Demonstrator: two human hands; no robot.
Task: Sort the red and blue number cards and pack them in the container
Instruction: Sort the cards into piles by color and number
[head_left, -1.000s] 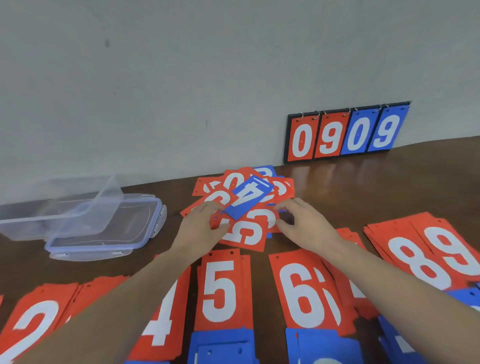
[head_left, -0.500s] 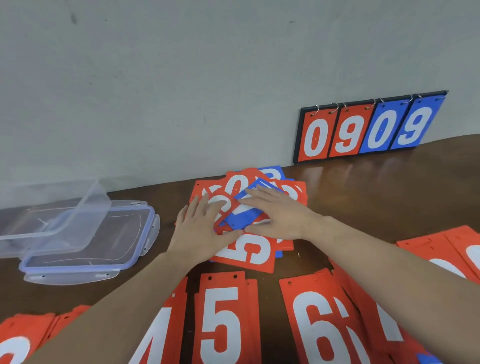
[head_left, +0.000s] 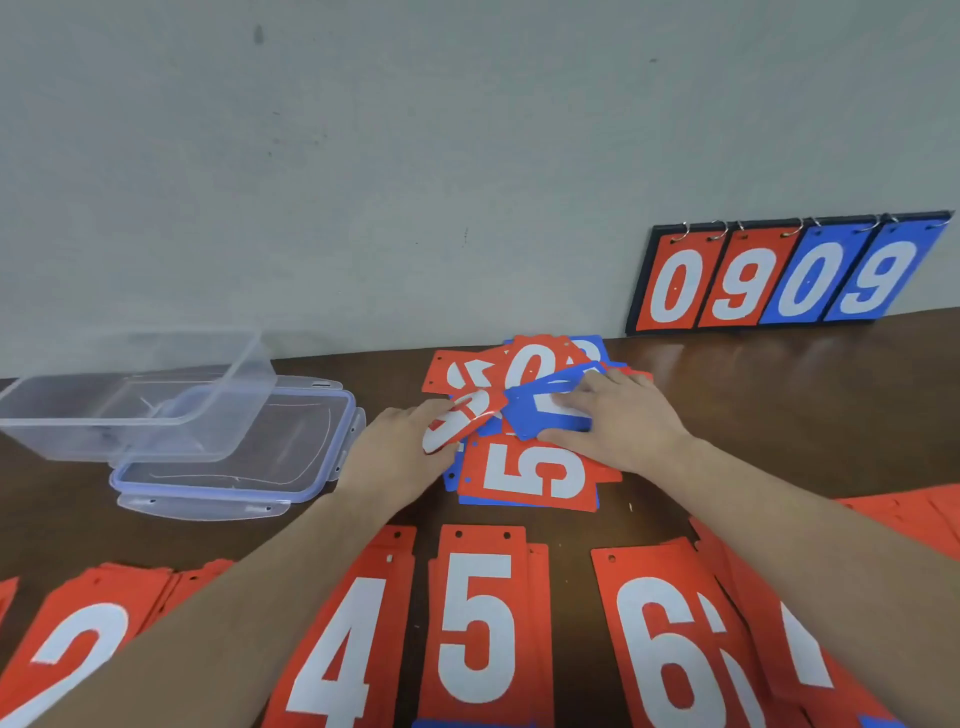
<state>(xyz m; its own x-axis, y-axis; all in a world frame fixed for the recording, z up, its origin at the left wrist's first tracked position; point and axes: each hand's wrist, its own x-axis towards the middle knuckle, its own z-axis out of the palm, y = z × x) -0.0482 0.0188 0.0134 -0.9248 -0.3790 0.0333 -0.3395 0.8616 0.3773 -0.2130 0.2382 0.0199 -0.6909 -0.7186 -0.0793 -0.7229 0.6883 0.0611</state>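
Left hand (head_left: 400, 457) pinches a bent red card (head_left: 462, 418); right hand (head_left: 618, 421) grips a blue card (head_left: 535, 410).

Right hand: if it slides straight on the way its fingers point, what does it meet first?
Probably the bent red card pinched in the left hand; the right hand points leftward across the blue card, though depth is unclear.

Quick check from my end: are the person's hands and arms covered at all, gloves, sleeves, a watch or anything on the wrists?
Nothing worn that shows. The left hand and the right hand are bare, with no gloves, and no rings can be seen. Both wrists are free of watch, band or strap. The forearms are bare right down to the bottom edge of the picture, so no sleeve appears; anything above that is out of frame.
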